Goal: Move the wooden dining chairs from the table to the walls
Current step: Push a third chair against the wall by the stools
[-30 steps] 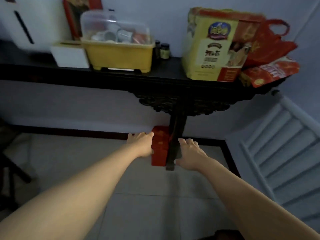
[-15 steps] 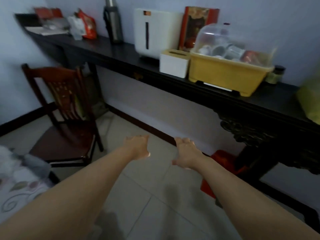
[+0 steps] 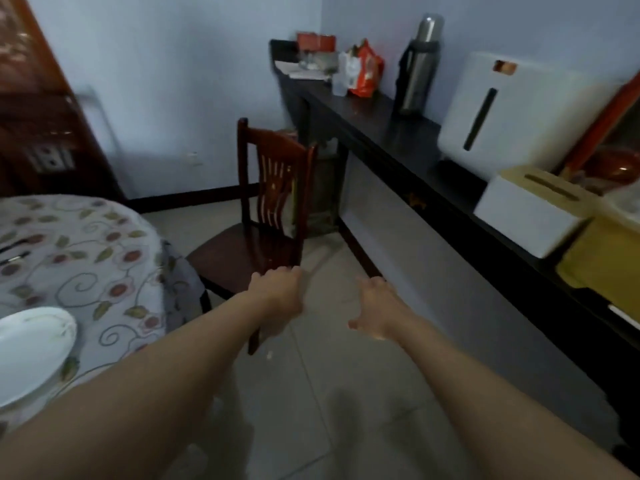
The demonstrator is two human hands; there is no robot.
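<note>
both arms reach forward. the left hand (image 3: 277, 294) has curled fingers and an empty grip; the right hand (image 3: 379, 311) is open, also empty. one dark red-brown wooden dining chair (image 3: 263, 216) stands upright beyond, seat facing the round floral-cloth desk (image 3: 86, 244), backrest toward the long dark side desk (image 3: 398, 133). no writing is legible.

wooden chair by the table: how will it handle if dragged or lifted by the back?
The chair looks like solid dark wood, so probably rigid and fairly heavy. Its tall slatted back over slim legs suggests it may tip backward if pulled from the top. On the smooth tiled floor it would likely slide. Both the left hand and right hand are empty, so a two-handed lift seems possible.
</note>
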